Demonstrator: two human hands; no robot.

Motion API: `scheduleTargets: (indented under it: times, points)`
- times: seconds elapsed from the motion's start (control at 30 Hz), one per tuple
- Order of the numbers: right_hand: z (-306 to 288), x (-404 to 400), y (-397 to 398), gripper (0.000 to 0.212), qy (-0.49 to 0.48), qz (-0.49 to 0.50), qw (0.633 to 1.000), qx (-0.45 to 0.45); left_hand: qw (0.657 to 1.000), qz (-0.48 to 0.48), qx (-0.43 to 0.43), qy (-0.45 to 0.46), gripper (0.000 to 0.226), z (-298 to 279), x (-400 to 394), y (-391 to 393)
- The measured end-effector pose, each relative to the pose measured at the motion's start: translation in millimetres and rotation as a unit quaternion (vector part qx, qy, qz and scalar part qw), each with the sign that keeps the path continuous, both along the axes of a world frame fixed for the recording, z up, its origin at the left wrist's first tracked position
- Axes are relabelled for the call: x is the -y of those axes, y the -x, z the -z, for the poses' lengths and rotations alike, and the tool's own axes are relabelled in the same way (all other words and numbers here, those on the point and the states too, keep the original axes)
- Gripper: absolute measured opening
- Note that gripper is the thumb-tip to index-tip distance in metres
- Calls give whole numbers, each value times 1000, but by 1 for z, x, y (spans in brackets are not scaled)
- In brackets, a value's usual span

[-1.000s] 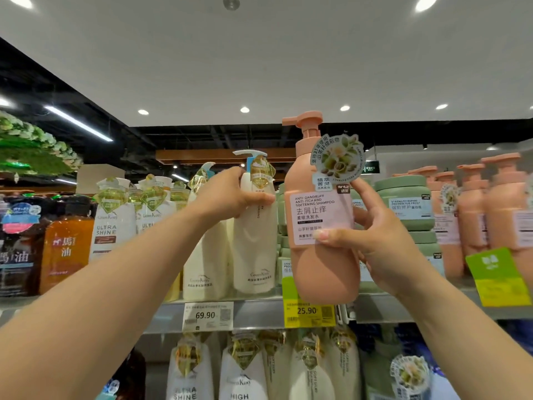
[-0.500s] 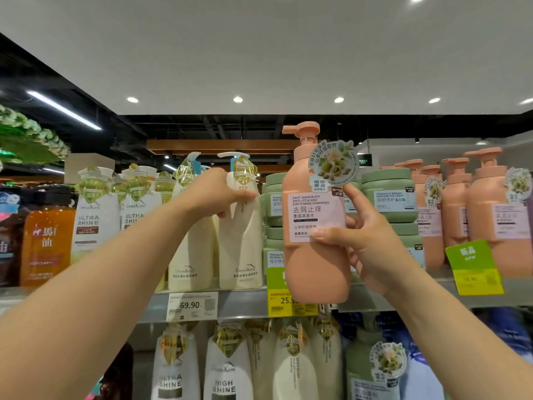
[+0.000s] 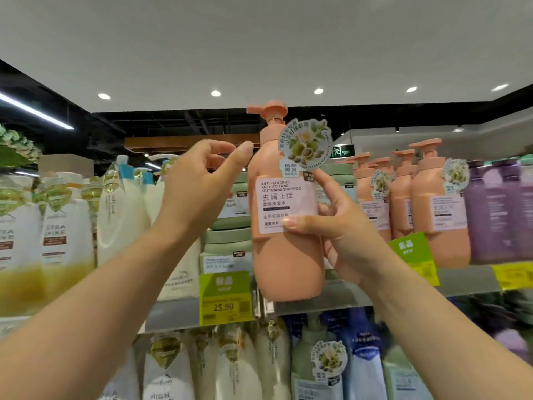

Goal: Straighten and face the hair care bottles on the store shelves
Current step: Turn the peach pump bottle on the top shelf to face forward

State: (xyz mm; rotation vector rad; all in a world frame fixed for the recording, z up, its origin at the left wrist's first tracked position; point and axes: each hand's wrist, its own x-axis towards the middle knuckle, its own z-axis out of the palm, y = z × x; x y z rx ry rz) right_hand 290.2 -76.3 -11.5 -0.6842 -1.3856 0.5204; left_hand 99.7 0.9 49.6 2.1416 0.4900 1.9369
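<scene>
My right hand (image 3: 343, 241) grips the pink bottle (image 3: 285, 226) at its middle, in the air before the shelf (image 3: 461, 280). My left hand (image 3: 199, 189) is open, empty, near its shoulder. The bottle looks stiff, smooth, probably heavy; I would hold the waist.

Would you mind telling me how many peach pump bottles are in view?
5: one held up in the right hand, namely the peach bottle, and four standing on the shelf to its right; more may be hidden behind them.
</scene>
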Motion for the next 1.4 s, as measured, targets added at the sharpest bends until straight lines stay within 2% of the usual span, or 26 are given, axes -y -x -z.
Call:
scheduleTargets:
  times: [0.07, 0.17, 0.3, 0.37, 0.47, 0.63, 0.8, 1.13, 1.2, 1.3, 1.4]
  points:
    - [-1, 12, -23, 83, -8, 0, 1000, 3, 995, 61, -75, 35, 57, -3, 21, -26]
    - [-4, 30, -61, 82, -34, 13, 999, -4, 982, 115, -137, 64, 46, -8, 40, -66]
    - [-13, 48, -116, 83, -47, 39, 998, 5, 974, 143, -164, 57, 37, -16, 58, -122]
    - [-21, 56, -141, 93, -33, 56, 997, 30, 974, 144, -165, 58, 37, -21, 64, -147]
    - [-37, 60, -174, 104, -21, 83, 992, 88, 978, 130, -156, 56, 32, -27, 67, -179]
    - [-67, 59, -208, 96, -29, 140, 970, 194, 983, 121, -133, 43, 29, -35, 67, -209]
    - [-87, 57, -223, 95, -58, 270, 908, 315, 986, 101, -131, 37, 37, -34, 62, -228]
    - [-89, 40, -234, 72, -126, 379, 807, 435, 988, 7, -157, -16, 45, -30, 54, -250]
    - [-82, 37, -235, 79, -121, 384, 805, 436, 985, -25, -168, -26, 42, -25, 51, -253]
    - [-73, 34, -237, 90, -89, 355, 831, 419, 979, -73, -188, -14, 37, -17, 47, -258]
    - [-68, 33, -234, 91, -62, 357, 819, 445, 976, -68, -207, 26, 33, -9, 42, -259]
